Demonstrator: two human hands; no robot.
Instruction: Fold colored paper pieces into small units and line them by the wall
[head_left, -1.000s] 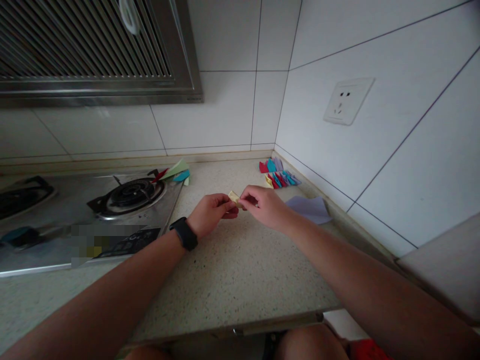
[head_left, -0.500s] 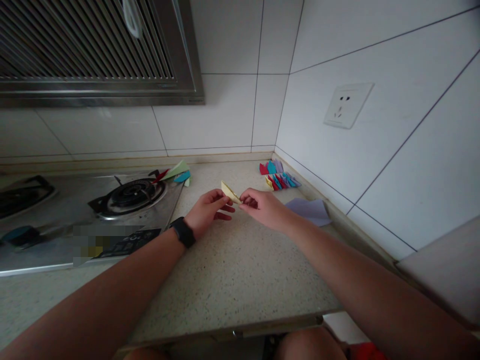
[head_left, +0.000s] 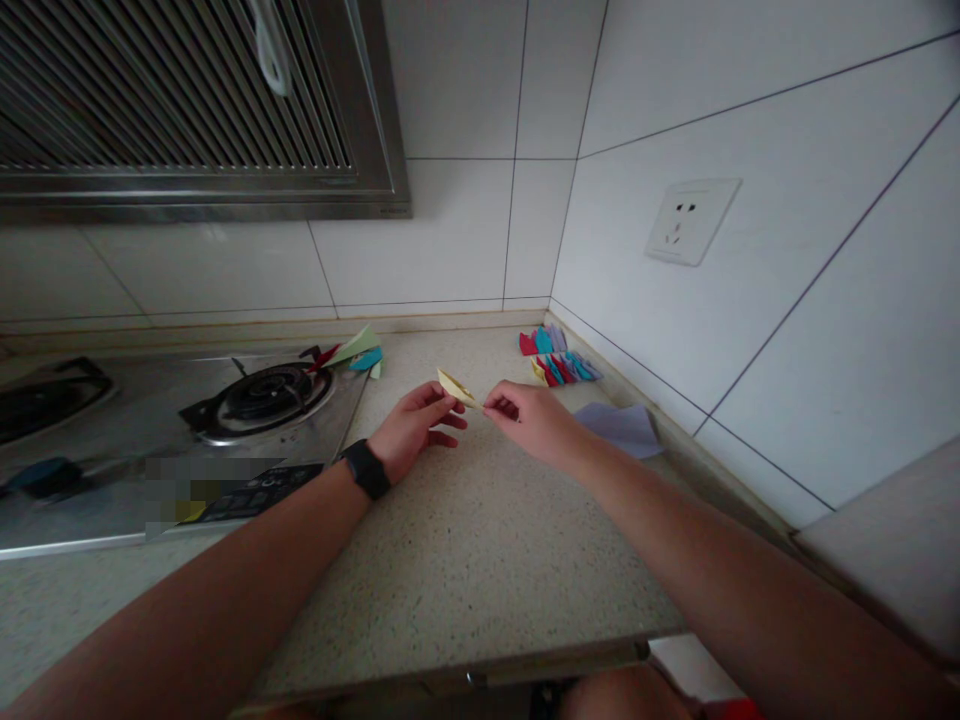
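My left hand (head_left: 411, 428), with a black watch on its wrist, and my right hand (head_left: 525, 418) meet above the speckled countertop (head_left: 465, 560). Between their fingertips is a small folded piece of pale yellow paper (head_left: 454, 388), pinched from both ends, its pointed tip angled up to the left. A pile of folded paper pieces (head_left: 556, 357) in red, blue and purple lies in the back corner, beyond my right hand. A flat lavender sheet (head_left: 622, 424) lies on the counter just right of my right wrist.
A steel gas stove (head_left: 172, 430) with a black burner fills the left side. Green, red and blue paper pieces (head_left: 352, 350) lie at its back right corner. A range hood (head_left: 195, 110) hangs above. White tiled walls carry a socket (head_left: 690, 222) on the right.
The yellow paper has gone from a small folded block held close in both hands to a longer pointed shape, with the fingers of both hands shifted to its ends.
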